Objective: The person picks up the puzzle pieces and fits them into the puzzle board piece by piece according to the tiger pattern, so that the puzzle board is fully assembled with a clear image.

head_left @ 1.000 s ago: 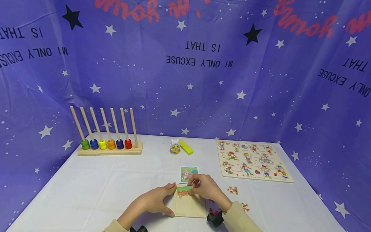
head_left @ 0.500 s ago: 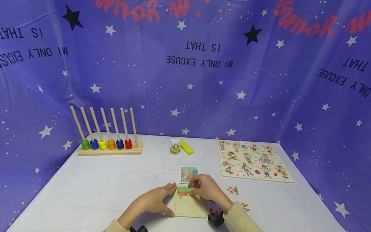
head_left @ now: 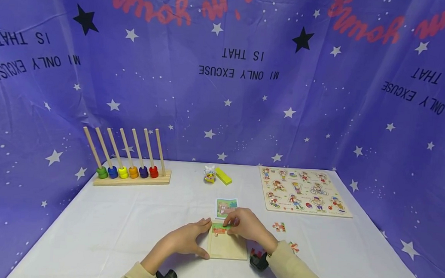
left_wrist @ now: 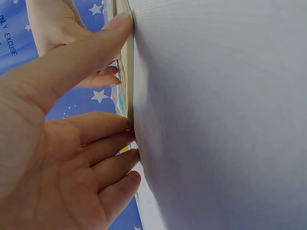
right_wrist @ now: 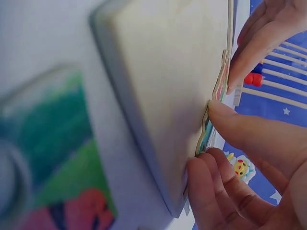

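Note:
A shallow wooden puzzle board [head_left: 228,248] lies on the white cloth between both hands. My left hand [head_left: 186,239] rests along its left edge, thumb [left_wrist: 117,28] at the near corner and fingertips [left_wrist: 129,123] at the far corner. With thumb and fingers my right hand [head_left: 250,226] pinches a small green-edged puzzle piece [right_wrist: 205,134] at the board's far side, low over the wood. Beside it, in the far left corner, sits a red and green puzzle piece [head_left: 218,229]. The right fingers cover part of the held piece in the head view.
A bear picture card [head_left: 223,208] lies just beyond the board. Loose puzzle pieces [head_left: 279,227] lie to the right, some near the right wrist. Farther back stand a peg counter [head_left: 132,180], a small toy figure [head_left: 209,175], a yellow block [head_left: 223,176] and a sports peg puzzle [head_left: 304,194].
The held piece has come down and level with the piece beside it, and my right fingers have shifted slightly left. My left hand has stayed in place at the board.

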Demonstrator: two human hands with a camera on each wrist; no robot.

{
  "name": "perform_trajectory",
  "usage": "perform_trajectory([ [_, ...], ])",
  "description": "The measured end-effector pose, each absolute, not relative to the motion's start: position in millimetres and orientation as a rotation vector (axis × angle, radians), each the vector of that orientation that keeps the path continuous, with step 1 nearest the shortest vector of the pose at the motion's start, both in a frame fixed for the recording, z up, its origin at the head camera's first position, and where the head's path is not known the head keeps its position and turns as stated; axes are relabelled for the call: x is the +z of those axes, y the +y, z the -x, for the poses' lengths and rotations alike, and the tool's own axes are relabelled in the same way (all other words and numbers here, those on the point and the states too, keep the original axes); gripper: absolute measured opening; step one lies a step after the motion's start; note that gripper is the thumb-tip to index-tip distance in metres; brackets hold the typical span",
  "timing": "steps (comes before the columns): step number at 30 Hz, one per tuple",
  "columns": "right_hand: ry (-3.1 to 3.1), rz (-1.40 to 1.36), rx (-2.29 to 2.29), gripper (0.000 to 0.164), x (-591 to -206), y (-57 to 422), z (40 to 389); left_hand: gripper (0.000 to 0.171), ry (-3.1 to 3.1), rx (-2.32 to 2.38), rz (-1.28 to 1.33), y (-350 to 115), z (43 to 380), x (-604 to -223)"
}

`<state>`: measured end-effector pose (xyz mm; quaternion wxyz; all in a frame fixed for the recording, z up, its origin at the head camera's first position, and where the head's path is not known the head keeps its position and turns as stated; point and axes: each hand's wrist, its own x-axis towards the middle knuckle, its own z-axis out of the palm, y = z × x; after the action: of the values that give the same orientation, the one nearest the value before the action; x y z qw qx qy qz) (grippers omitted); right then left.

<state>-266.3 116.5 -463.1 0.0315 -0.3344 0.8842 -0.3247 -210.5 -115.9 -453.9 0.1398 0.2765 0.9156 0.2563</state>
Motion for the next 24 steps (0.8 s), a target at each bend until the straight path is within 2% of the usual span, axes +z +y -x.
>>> perform_trajectory([
  [13,2.678,1.047,-0.996,0.015,-459.2,117.9,267.1,0.093,2.639,0.737,-0.792,-115.5,212.0,-453.5],
  [24,2.571,1.064,-1.070,0.019,-445.4,146.9,268.8,0.094,2.640,0.729,-0.796,-116.1,210.9,-454.4],
])
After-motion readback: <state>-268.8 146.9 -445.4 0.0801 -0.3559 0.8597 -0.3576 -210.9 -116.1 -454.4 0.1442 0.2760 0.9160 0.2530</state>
